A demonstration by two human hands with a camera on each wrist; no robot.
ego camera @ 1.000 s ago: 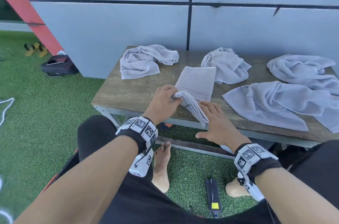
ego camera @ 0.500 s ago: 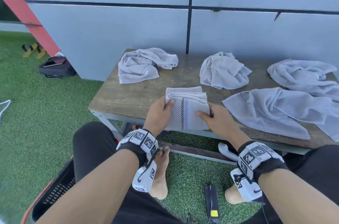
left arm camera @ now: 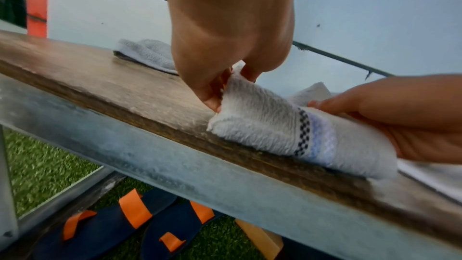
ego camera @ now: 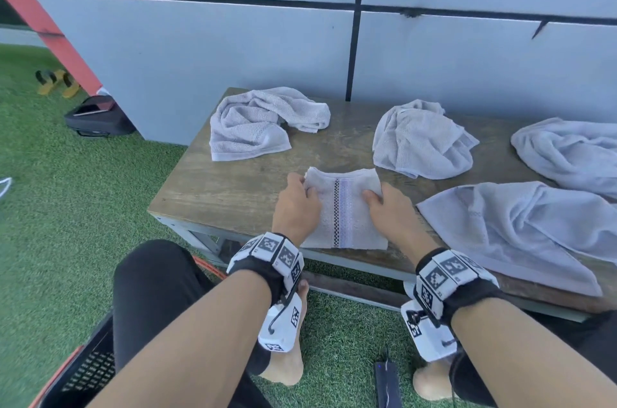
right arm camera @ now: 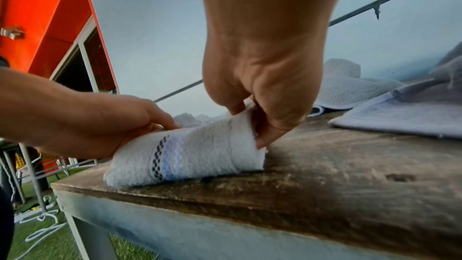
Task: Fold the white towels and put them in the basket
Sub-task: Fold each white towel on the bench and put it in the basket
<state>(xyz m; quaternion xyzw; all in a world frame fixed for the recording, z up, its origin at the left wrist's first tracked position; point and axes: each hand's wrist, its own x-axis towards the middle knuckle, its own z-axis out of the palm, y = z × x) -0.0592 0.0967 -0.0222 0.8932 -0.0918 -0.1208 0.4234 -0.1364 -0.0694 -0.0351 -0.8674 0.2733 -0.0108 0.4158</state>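
A folded white towel [ego camera: 344, 210] with a checked blue stripe lies at the near edge of the wooden table [ego camera: 233, 187]. My left hand [ego camera: 295, 207] pinches its left side [left arm camera: 240, 110], thumb under and fingers over. On the other side my right hand [ego camera: 389, 210] pinches the right edge [right arm camera: 240, 141] the same way. Unfolded white towels lie around: one at the back left [ego camera: 260, 124], one at the back middle [ego camera: 420, 140], two at the right [ego camera: 521, 227]. A black basket [ego camera: 83, 371] with an orange rim sits on the grass by my left leg.
A grey wall [ego camera: 233, 40] stands close behind the table. Slippers [left arm camera: 125, 224] lie under the table on the green turf. A black bag [ego camera: 96, 117] and yellow sandals [ego camera: 56, 83] are at the far left. A dark device [ego camera: 387, 384] lies between my bare feet.
The near half of the towel was folded over into a compact rectangle with the stripe on top. Both hands moved from its near corners to grip its left and right sides.
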